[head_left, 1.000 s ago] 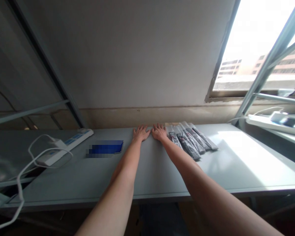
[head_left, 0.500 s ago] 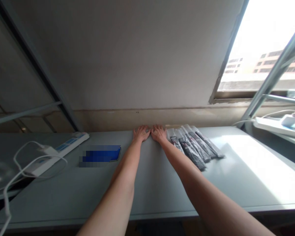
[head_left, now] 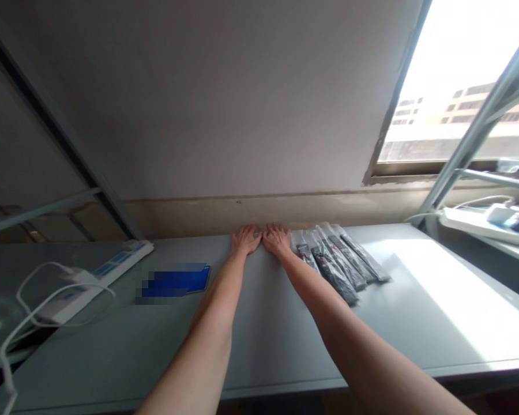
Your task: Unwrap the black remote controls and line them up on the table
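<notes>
Both arms reach forward across the grey desk (head_left: pixel 277 340) to its far edge by the wall. My left hand (head_left: pixel 245 240) lies palm down there with its fingers spread, holding nothing. Beside it, thumbs close together, my right hand (head_left: pixel 277 238) also rests flat with fingers apart. Just right of my right hand lie several clear plastic packets with dark contents (head_left: pixel 335 268), fanned out side by side. A phone-like flat device with a blue screen (head_left: pixel 181 280), partly blurred out, is on the desk left of my left forearm.
A white power strip (head_left: pixel 106 276) with a plug and a looping white cable (head_left: pixel 8 357) lies at the left. Metal frame posts (head_left: pixel 471 138) rise at both sides. At the right edge, another white power strip (head_left: pixel 471 222) sits beyond the post, below a bright window (head_left: pixel 436 121).
The view has tilted slightly, so everything sits a little lower and further left. My hands keep their place at the desk's far edge, and the packets and device lie as before.
</notes>
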`<state>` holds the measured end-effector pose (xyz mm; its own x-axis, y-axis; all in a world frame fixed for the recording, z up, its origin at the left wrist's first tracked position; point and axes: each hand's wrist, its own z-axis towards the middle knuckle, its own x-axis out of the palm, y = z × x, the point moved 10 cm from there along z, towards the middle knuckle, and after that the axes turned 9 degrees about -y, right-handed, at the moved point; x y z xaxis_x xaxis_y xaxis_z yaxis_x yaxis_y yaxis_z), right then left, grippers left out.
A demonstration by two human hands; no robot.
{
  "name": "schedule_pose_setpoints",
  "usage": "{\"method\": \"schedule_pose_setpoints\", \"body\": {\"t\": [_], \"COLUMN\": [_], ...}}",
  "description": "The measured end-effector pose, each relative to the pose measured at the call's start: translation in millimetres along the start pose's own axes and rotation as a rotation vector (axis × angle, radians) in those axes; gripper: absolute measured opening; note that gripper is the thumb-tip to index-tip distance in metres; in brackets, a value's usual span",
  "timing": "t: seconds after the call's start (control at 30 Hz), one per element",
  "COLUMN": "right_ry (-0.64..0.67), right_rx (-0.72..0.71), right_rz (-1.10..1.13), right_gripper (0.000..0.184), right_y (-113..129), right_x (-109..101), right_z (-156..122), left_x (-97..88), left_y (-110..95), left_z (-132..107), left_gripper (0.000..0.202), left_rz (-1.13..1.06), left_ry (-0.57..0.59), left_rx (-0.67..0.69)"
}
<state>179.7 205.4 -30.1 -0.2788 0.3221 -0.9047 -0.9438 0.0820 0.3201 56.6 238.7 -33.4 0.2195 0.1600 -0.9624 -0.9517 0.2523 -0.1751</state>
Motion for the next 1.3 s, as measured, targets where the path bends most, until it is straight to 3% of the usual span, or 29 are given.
{"method": "schedule_pose_setpoints", "body": {"t": [0.7, 1.03, 1.17, 1.3], "right_ry": [0.004, 0.004, -0.02, -0.019], "right_rx": [0.002, -0.02, -0.108, -0.253], "right_rz": [-0.035, -0.064, -0.053, -0.014], "right_gripper": [0.061, 0.056, 0.047, 0.048], "right_y": [2.8, 3.5, 12.8, 28.8], "right_x": [-2.7, -5.7, -16.1, -19.2], "right_z": [-1.7, -3.6, -12.5, -42.8], "left_x": [-3.1, -10.6, -20.7, -36.9], "left_y": [0.4, -10.1, -24.3, -41.1], "left_z": [-3.1, -12.1, -26.3, -51.1], "left_gripper": [0.063, 0.049, 0.039, 0.039], "left_rz": [-0.036, -0.015, -0.029, -0.037], "left_ry": [-0.036, -0.089, -0.131, -0.198], "left_rx": [-0.007, 0.024, 0.099, 0.18]}}
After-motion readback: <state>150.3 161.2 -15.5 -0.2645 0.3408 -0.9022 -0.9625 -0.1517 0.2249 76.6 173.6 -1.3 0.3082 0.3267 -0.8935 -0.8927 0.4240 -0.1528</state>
